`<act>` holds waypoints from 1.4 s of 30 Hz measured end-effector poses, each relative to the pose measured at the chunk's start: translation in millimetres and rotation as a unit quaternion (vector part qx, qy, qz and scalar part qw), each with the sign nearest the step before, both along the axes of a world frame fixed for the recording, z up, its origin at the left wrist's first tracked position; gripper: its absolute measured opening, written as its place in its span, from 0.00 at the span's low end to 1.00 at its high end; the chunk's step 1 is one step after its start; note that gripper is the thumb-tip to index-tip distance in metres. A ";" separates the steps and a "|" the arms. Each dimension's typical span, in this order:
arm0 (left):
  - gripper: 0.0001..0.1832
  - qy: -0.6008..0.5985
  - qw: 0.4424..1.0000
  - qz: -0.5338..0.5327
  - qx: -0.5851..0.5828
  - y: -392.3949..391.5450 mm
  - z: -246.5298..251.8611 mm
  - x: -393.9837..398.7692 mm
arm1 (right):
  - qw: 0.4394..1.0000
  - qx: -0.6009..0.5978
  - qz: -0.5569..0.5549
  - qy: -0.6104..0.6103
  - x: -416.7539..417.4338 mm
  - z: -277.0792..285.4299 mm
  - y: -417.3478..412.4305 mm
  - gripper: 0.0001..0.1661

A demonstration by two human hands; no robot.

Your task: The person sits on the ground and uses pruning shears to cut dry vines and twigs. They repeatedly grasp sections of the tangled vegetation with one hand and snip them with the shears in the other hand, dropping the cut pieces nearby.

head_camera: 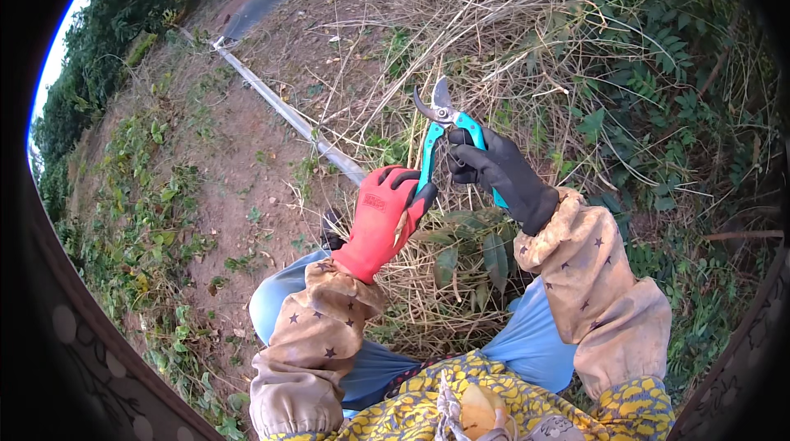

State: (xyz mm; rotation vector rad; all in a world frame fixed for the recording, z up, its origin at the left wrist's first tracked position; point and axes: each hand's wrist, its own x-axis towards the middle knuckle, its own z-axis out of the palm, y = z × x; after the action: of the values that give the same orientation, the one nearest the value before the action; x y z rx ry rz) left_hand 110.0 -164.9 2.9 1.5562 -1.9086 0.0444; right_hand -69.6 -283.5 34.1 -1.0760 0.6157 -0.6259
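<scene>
A pair of bypass pruning shears (442,113) with turquoise handles is held up in front of me, its blades spread apart and pointing away from me. My right hand (497,166), in a black glove, grips the right handle. The lower end of the left handle meets the fingers of my left hand (389,216), which wears a red glove with black fingertips and printed writing. A short dry stalk piece (401,226) shows against the left palm. Nothing is between the blades. Below my hands, leafy cut stems (475,243) lie on dry stalks between my knees.
A pale metal pole (287,111) runs across the bare soil (241,163) from upper left towards my left hand. Dry stalks (494,21) are heaped ahead. Dense green plants (666,108) stand at the right, and low vines (142,225) cover ground at the left.
</scene>
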 end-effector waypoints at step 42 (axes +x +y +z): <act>0.19 0.607 0.792 -0.062 -0.008 16.8 -27.5 33.6 | 0.952 0.304 0.044 0.008 57.4 -76.4 -24.8 0.05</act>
State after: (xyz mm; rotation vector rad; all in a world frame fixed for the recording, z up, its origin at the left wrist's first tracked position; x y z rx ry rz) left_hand 143.6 -148.1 -24.6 0.9634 -0.9169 -0.8042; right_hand -12.2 -308.3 -42.3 -0.5253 0.7094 -0.3117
